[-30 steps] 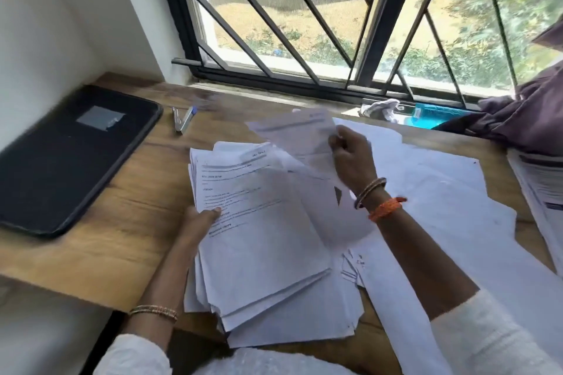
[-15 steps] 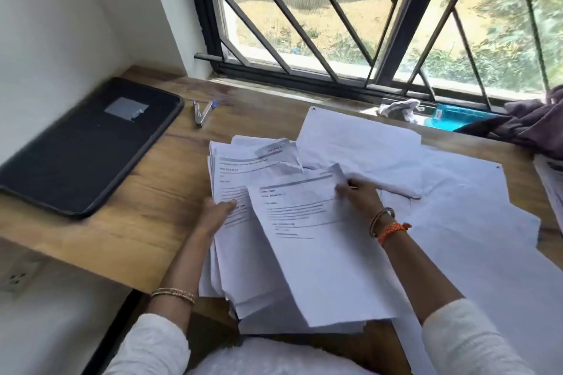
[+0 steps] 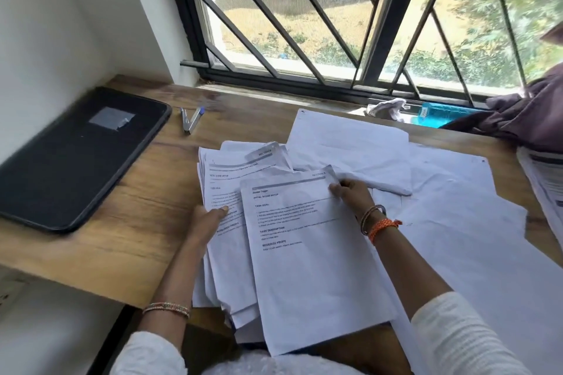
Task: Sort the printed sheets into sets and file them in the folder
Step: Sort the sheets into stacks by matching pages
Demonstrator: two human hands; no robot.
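Note:
A loose stack of printed sheets lies on the wooden desk in front of me. My left hand holds the stack's left edge, thumb on top. One printed sheet lies face up across the stack, its lower end hanging over the desk's near edge. My right hand pinches this sheet at its top right corner. Blank-side-up sheets are spread to the right. A black folder lies closed at the left.
Two pens lie near the folder's far corner. A further pile of printed papers sits at the right edge, under a purple cloth. A blue bottle and a crumpled rag lie on the window sill.
A second ago my right hand held a sheet lifted in the air; it has brought it down face up onto the stack. My left hand has stayed on the stack's left edge.

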